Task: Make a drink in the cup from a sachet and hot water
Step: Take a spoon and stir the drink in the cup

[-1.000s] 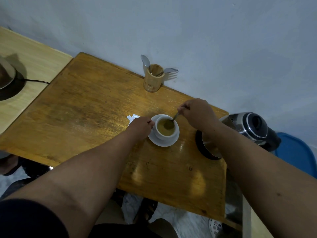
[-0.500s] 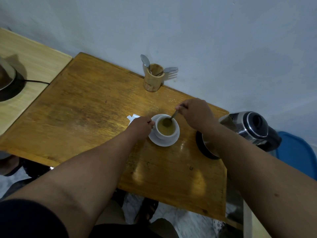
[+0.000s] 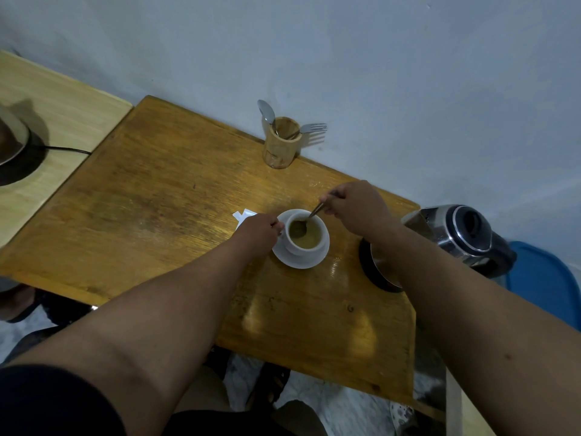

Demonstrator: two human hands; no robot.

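A white cup point(image 3: 309, 247) full of light brown drink stands on a white saucer point(image 3: 317, 259) on the wooden table point(image 3: 151, 221). My left hand point(image 3: 257, 229) grips the cup at its left side, where the handle is hidden. My right hand point(image 3: 352, 204) pinches the stem of a metal spoon point(image 3: 306, 220), whose bowl dips into the drink. A white torn sachet point(image 3: 243, 215) lies just behind my left hand, mostly covered by it. The steel and black kettle point(image 3: 456, 237) sits on its base at the table's right edge.
A wooden holder point(image 3: 279, 146) with a spoon and a fork stands at the table's far edge by the wall. A lighter table point(image 3: 63, 121) at the left carries a dark appliance point(image 3: 12, 152) with a cord. A blue chair point(image 3: 544, 278) is at the right.
The spoon's bowl has swung from the right side of the cup toward the left, and my right hand has shifted slightly. My left hand stays on the cup.
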